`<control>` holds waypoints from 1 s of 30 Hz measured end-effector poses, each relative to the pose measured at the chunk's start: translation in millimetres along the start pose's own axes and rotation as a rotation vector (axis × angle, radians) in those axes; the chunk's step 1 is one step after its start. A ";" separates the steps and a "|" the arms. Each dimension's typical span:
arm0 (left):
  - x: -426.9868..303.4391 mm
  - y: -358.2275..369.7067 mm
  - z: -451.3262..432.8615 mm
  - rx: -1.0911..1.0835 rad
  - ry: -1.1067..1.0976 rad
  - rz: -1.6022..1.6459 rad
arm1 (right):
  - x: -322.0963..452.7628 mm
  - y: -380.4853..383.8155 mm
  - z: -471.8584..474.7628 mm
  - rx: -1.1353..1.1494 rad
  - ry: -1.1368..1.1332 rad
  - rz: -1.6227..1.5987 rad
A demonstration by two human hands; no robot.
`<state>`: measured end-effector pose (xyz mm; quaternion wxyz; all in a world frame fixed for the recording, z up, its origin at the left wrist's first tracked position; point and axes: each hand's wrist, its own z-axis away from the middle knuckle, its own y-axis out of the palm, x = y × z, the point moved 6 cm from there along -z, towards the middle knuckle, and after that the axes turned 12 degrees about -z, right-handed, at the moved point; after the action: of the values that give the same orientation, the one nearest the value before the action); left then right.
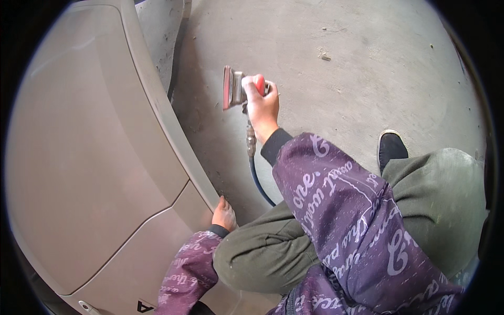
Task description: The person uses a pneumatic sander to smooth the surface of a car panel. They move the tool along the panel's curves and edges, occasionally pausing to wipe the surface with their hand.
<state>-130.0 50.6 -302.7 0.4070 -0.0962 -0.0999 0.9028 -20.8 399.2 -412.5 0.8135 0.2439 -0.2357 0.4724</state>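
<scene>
My right hand (263, 105) grips a pneumatic sander (237, 88) by its red-topped body. The sander is held off to the right of the car, apart from the panel, its flat pad (226, 88) turned sideways toward the car. From its base hangs a metal hose coupling (251, 141) with a dark blue air hose (256, 179) running down behind my knee. My left hand (224, 215) is low by my knee, against the lower edge of the beige car body panel (98, 149). Its fingers are partly hidden, so its grip is unclear.
The car's door seam (157, 210) crosses the panel, and a black letter mark (145, 306) is at the bottom. A dark-edged sheet (159, 35) lies beyond the car edge. Small debris (325, 55) dots the concrete floor (354, 90). My shoe (391, 146) stands at right.
</scene>
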 end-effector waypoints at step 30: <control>147.1 -83.1 36.4 0.165 -0.461 -0.491 | -20.0 1.1 9.2 0.128 0.195 -0.141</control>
<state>-175.4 211.6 -259.7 0.5851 0.1705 -0.1364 0.7810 -32.0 380.9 -417.5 0.8465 0.2642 -0.1072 0.4496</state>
